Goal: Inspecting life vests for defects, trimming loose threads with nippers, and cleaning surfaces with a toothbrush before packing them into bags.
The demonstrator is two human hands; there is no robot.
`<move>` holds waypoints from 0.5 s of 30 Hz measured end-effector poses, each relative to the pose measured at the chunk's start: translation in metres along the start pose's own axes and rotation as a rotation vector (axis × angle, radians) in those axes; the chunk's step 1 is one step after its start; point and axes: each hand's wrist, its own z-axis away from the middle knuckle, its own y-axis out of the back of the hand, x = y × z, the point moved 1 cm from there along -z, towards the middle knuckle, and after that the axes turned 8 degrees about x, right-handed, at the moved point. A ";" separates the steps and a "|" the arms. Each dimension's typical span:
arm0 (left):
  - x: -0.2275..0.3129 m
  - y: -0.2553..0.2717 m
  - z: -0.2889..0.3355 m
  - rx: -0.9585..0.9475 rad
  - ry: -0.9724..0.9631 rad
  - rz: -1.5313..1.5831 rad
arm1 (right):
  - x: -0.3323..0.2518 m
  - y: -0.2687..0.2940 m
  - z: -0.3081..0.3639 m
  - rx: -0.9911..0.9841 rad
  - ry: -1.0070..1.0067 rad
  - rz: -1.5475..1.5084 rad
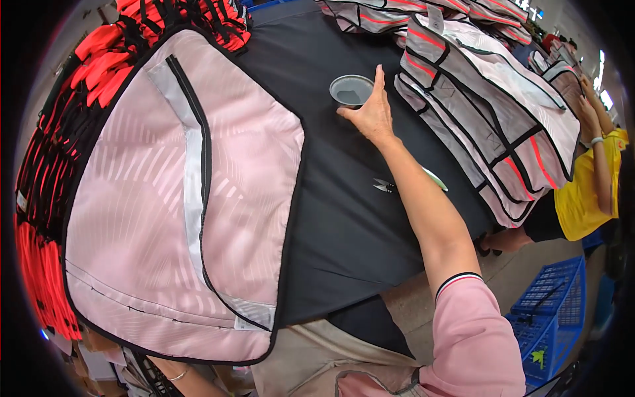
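Note:
My right hand (pixel 374 115) curves round the right side of a small round see-through tub (pixel 350 90), its thumb at the near edge and its fingers along the far right. What lies in the tub cannot be made out. My left forearm reaches under the near edge of a large pink fabric panel (pixel 145 198), and the panel hides that hand. Black binding edges the panel, and a black zipper (pixel 202 165) on a pale strip runs down its middle. Thread snips (pixel 383 186) lie on the black-covered table (pixel 337 231), left of my right forearm.
Black-and-red pieces (pixel 49 172) are heaped at the left. Pink-and-grey sewn bag pieces (pixel 489 112) pile up at the right. A pale green item (pixel 435 178) shows partly behind my forearm. Beyond the table are a person in a yellow top (pixel 591 188) and a blue crate (pixel 549 311).

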 end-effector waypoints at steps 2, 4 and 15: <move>-0.008 -0.009 0.005 -0.043 0.060 0.024 | 0.004 0.002 -0.006 0.020 0.009 0.009; -0.015 -0.020 0.010 -0.087 0.120 0.049 | 0.008 0.006 -0.013 0.024 0.007 0.019; -0.042 0.025 0.079 -0.101 0.533 0.092 | 0.042 0.055 -0.001 0.043 0.426 0.317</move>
